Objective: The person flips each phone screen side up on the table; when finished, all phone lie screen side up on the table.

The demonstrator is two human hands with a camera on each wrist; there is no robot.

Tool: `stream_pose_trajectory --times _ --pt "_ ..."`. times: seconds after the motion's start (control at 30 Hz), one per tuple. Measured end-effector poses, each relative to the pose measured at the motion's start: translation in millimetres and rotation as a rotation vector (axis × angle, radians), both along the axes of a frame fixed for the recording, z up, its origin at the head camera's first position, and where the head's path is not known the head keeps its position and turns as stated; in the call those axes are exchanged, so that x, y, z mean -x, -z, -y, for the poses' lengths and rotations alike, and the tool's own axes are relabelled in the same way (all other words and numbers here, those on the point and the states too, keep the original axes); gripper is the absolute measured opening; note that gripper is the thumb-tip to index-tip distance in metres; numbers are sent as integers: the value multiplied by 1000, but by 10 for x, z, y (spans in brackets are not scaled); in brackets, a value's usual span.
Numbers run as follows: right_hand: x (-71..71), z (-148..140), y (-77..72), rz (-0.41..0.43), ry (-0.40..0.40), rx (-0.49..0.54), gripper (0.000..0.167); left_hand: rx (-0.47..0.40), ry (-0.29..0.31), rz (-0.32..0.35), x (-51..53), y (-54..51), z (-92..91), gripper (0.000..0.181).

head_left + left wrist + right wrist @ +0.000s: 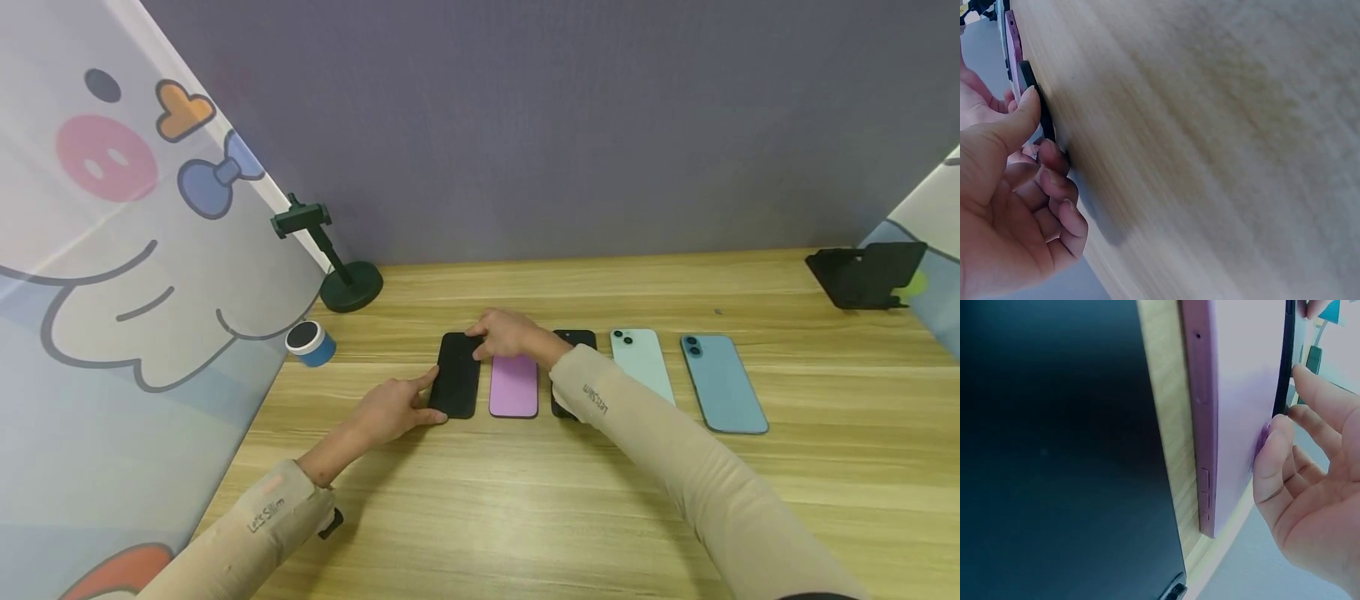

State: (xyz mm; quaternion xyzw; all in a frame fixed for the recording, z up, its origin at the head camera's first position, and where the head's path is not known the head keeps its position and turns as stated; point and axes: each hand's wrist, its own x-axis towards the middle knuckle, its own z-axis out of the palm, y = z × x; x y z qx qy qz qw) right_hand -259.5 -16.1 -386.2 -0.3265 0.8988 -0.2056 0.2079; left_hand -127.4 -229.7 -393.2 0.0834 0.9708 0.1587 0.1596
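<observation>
Place: a small partitioned booth or set-up corner; whether in an office, shop or studio cannot be told
Back wall: plain grey-purple panel (pixel 570 125)
Sides: cartoon-printed left panel (pixel 97 267), patterned right panel (pixel 941 200)
Table: wood-grain table (pixel 480 508) against the back
Furnishings: upright dark stand (pixel 350 286), black folding stand (pixel 885 275)

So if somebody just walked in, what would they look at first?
Probably the bright pink smartphone, second from the left in a row of five on the wooden table. Next might be the left hand and right hand, both holding edges of the black smartphone at the row's left end. The big cartoon character on the left wall stands out too.
</observation>
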Motion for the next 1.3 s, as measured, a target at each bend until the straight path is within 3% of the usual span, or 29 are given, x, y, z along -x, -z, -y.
stream_pose_trajectory --times 0.23,0.33,0.47,0.6,0.77,1.0,1.3 --pt "21 -263 -132 58 38 125 60 -15 26 -74 22 -123 -9 82" --pt "32 -443 -197 42 57 144 61 -37 74 -114 60 -179 -41 81" --pt "21 -696 -207 108 82 157 63 -62 151 -123 104 -207 -135 80" --pt "-18 -897 -156 175 94 167 64 -59 197 -109 125 -189 -273 77" --pt "-52 -1026 -55 177 112 169 62 -15 219 -119 146 -127 -465 75" --pt "-71 -988 0 161 127 159 61 51 238 -160 154 -3 -621 81" --pt "-76 -931 -10 176 123 166 59 85 252 -171 135 12 -707 83"
